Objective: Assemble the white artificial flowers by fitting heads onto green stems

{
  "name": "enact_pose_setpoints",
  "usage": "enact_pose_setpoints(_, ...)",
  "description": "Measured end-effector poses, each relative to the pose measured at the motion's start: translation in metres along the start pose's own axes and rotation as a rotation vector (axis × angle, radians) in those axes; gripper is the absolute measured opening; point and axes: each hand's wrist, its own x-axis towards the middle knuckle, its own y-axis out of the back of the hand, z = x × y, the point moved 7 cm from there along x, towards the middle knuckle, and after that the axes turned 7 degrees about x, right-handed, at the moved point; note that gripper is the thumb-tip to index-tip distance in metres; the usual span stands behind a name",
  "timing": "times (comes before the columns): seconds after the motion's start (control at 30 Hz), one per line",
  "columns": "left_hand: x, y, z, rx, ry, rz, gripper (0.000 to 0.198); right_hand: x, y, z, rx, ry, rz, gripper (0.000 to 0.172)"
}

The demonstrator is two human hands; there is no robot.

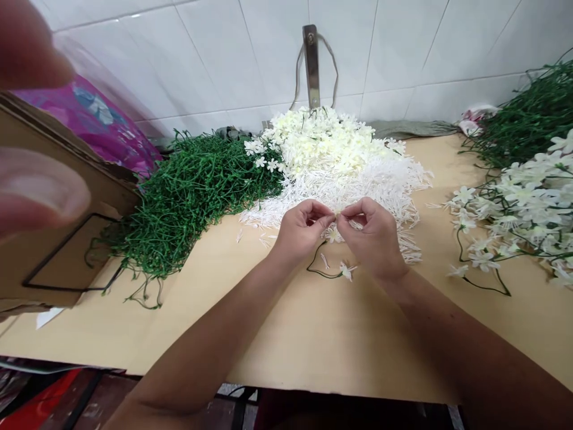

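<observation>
My left hand [307, 230] and my right hand [373, 236] meet fingertip to fingertip over the table, both closed in a pinch. Between them is a small pale artificial flower [338, 212], mostly hidden by the fingers. Just beneath, another white flower [333, 236] shows, and a green stem [323, 273] curves down to a white flower [347, 271] on the tabletop. Behind my hands spreads a heap of thin white stamen-like pieces [358, 185], with a mound of cream-white blossoms [322, 140] at its back.
Green plastic stems [201, 185] are piled at left beside a cardboard box [58, 221]. To the right lie assembled white flowers [528, 203] and more green stems [528, 113]. A metal strip [311, 68] stands against the tiled wall. Another person's blurred fingers [36, 191] intrude close at upper left.
</observation>
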Motion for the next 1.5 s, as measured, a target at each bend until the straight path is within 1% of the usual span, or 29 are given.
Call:
enact_pose_setpoints(0.1,-0.001,0.002,0.002,0.060,-0.001,0.012,0.007,-0.001,0.000,0.001,-0.005,0.032,-0.002,0.007)
enact_pose_setpoints(0.2,-0.002,0.004,0.008,0.084,-0.033,0.013,0.006,0.000,-0.002,0.006,0.102,-0.004,-0.037,0.007)
enact_pose_setpoints(0.3,-0.003,0.004,0.011,0.119,-0.043,0.007,0.007,0.003,-0.002,0.010,0.236,-0.081,-0.070,0.023)
enact_pose_setpoints(0.33,-0.004,0.004,0.011,0.132,-0.036,0.011,0.007,0.003,-0.002,0.011,0.255,-0.099,-0.088,0.025)
enact_pose_setpoints(0.37,-0.004,0.004,0.010,0.141,-0.030,0.018,0.006,0.004,-0.003,0.011,0.262,-0.113,-0.109,0.025)
enact_pose_setpoints(0.43,-0.004,0.005,0.010,0.136,-0.036,0.036,0.004,0.005,-0.005,0.011,0.265,-0.132,-0.148,0.018)
enact_pose_setpoints(0.53,-0.003,0.005,0.009,0.043,-0.064,0.026,0.002,0.004,-0.006,0.010,0.296,-0.156,-0.158,0.012)
enact_pose_setpoints(0.63,-0.002,0.004,0.008,-0.114,-0.048,-0.029,0.008,0.004,-0.004,0.010,0.340,-0.186,-0.132,0.012)
enact_pose_setpoints(0.7,-0.001,0.003,0.008,-0.186,-0.025,-0.047,0.013,0.003,-0.004,0.010,0.362,-0.200,-0.139,0.015)
enact_pose_setpoints(0.8,-0.002,0.003,0.008,-0.209,0.006,-0.057,0.016,0.003,-0.004,0.009,0.374,-0.192,-0.169,0.019)
enact_pose_setpoints(0.97,-0.003,0.001,0.009,-0.210,0.034,-0.091,0.021,0.004,-0.002,0.007,0.394,-0.169,-0.186,0.020)
enact_pose_setpoints(1.07,-0.003,0.003,0.011,-0.176,0.003,-0.089,0.022,0.004,-0.004,0.007,0.418,-0.192,-0.221,0.020)
enact_pose_setpoints(1.17,-0.003,0.006,0.013,-0.068,-0.041,-0.080,0.019,0.003,-0.007,0.008,0.439,-0.232,-0.247,0.021)
enact_pose_setpoints(1.33,-0.006,0.003,0.020,0.046,-0.116,-0.103,0.013,-0.001,-0.013,0.013,0.466,-0.328,-0.251,0.030)
enact_pose_setpoints(1.4,-0.007,0.002,0.021,0.075,-0.139,-0.113,0.011,-0.001,-0.013,0.012,0.466,-0.315,-0.240,0.033)
enact_pose_setpoints(1.43,-0.008,0.001,0.021,0.090,-0.147,-0.114,0.011,-0.001,-0.012,0.010,0.459,-0.278,-0.235,0.031)
enact_pose_setpoints(1.5,-0.007,0.002,0.019,0.111,-0.154,-0.113,0.010,0.001,-0.009,0.001,0.418,-0.158,-0.228,0.020)
